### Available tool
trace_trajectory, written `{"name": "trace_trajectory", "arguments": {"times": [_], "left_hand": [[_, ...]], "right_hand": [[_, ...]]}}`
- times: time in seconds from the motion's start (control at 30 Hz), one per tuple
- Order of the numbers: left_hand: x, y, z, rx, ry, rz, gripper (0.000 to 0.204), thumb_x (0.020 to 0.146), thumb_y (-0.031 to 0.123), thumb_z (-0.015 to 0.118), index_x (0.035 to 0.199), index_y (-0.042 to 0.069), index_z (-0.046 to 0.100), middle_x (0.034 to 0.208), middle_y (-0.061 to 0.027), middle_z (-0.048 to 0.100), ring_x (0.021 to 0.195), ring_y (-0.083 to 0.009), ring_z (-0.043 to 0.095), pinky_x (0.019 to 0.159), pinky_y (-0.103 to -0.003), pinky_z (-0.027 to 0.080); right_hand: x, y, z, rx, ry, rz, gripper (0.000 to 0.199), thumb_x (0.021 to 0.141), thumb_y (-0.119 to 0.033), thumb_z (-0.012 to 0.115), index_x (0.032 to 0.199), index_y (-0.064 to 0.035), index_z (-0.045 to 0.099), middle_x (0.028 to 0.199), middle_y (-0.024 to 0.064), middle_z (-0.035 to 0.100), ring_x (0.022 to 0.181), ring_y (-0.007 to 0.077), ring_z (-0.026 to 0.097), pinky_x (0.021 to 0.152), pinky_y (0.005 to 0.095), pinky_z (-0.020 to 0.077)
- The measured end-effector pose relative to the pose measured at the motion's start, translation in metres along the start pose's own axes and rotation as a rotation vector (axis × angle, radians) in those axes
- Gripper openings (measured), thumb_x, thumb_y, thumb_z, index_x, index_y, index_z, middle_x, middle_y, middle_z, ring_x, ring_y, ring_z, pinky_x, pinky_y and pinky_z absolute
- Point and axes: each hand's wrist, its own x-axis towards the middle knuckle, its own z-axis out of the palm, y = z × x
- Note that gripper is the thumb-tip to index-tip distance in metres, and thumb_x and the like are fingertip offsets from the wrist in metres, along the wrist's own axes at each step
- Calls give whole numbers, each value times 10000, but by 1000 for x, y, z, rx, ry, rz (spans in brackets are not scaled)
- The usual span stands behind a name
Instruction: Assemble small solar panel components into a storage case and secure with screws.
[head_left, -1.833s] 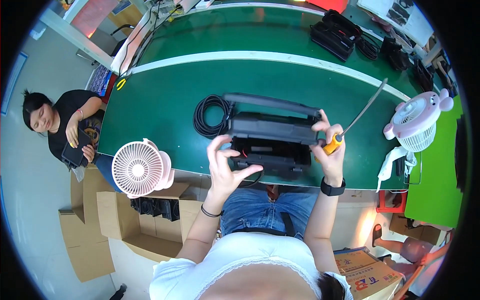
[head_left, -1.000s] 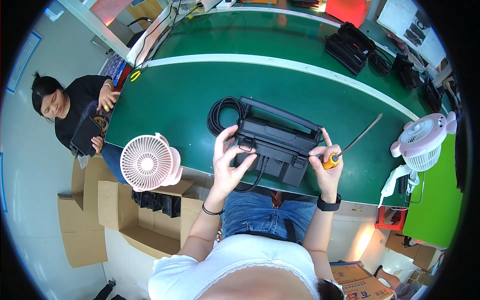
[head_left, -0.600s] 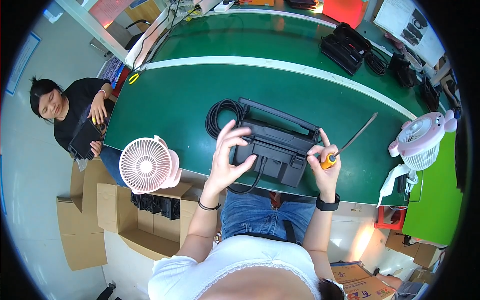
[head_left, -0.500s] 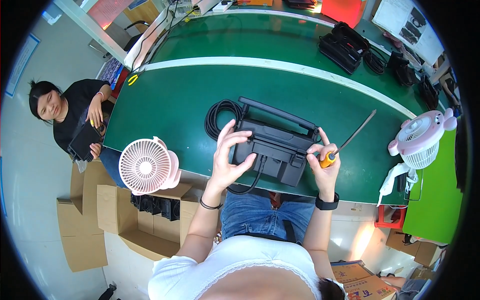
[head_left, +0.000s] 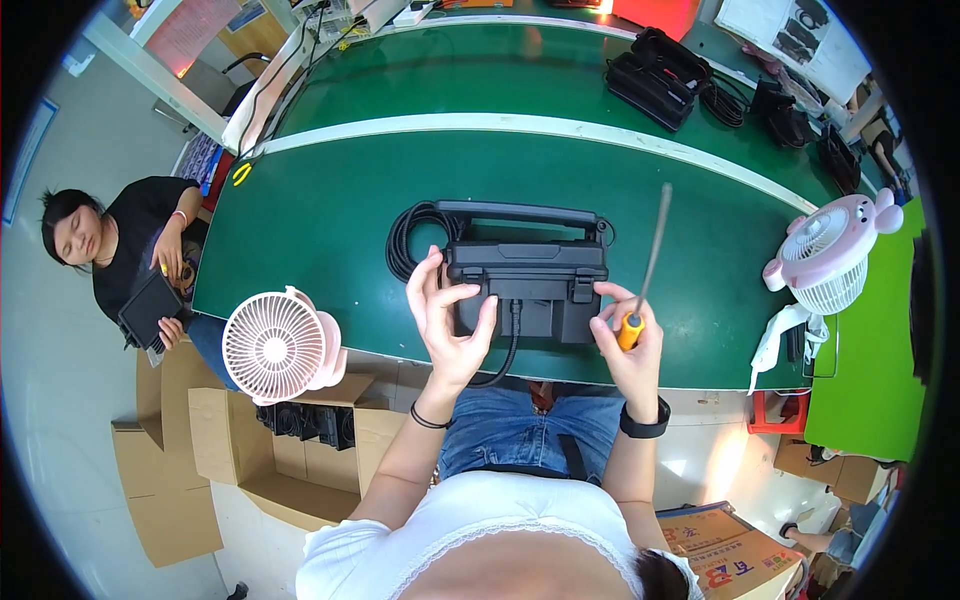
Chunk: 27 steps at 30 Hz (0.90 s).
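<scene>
**Both hands on a black device at the near edge of a green bench**

The left hand (head_left: 450, 325) is raised with fingers spread wide, its fingertips touching the left end of the black boxy device (head_left: 527, 290), the thumb near the cable (head_left: 505, 352) that drops from the unit's front face. The right hand (head_left: 628, 340) is closed around the orange handle of a screwdriver (head_left: 642, 275), whose long shaft points up and away across the bench; its fingertips also rest against the device's right corner. The device lies at the near edge of the green table (head_left: 330, 210), with a coiled black cord (head_left: 405, 240) touching its left rear.

A yellow mark (head_left: 243, 173) sits at the table's far-left corner. A printed cardboard box (head_left: 735, 555) stands on the floor at lower right. Open brown cartons (head_left: 290, 450) stand below the bench at left; one holds dark parts, too small to make out. A pink desk fan (head_left: 275, 345) stands at the left edge.
</scene>
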Motion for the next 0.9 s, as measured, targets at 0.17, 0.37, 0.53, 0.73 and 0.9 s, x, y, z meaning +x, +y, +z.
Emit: {"name": "trace_trajectory", "arguments": {"times": [0.17,0.37,0.53,0.73,0.9], "left_hand": [[-1,2,0,2,19,27,355,775,-61,751,1037,65,549,1439,-161,339,1425,-442,325,1169,-523,287],[-5,2,-4,11,1,20,340,784,-48,748,1029,69,543,1420,-186,390,1424,-447,324,1180,-539,259],[-7,-2,-5,5,10,43,337,782,-46,751,1022,66,543,1437,-196,396,1432,-438,318,1180,-541,258],[-3,-2,-4,-51,2,38,336,773,-55,753,1018,62,555,1473,-199,348,1438,-423,315,1181,-530,264],[0,-3,-5,-15,-7,42,336,769,-59,752,1022,60,565,1485,-197,329,1437,-423,319,1172,-521,290]], "right_hand": [[1,-14,-1,-316,-4,-57,252,818,35,710,827,-47,471,1134,174,676,789,105,636,683,251,499],[8,-17,-25,276,-210,210,292,839,69,667,882,-89,425,1203,209,622,1062,244,681,724,244,534],[6,-11,-20,699,-226,242,351,828,104,650,861,-126,386,1280,234,588,1212,317,615,581,172,510],[11,1,-11,341,-1,111,410,771,102,736,878,-113,403,1284,213,585,1097,225,663,571,168,485],[10,2,4,-75,105,-49,466,691,11,860,851,-79,431,1155,148,669,960,181,658,623,200,497]]}}
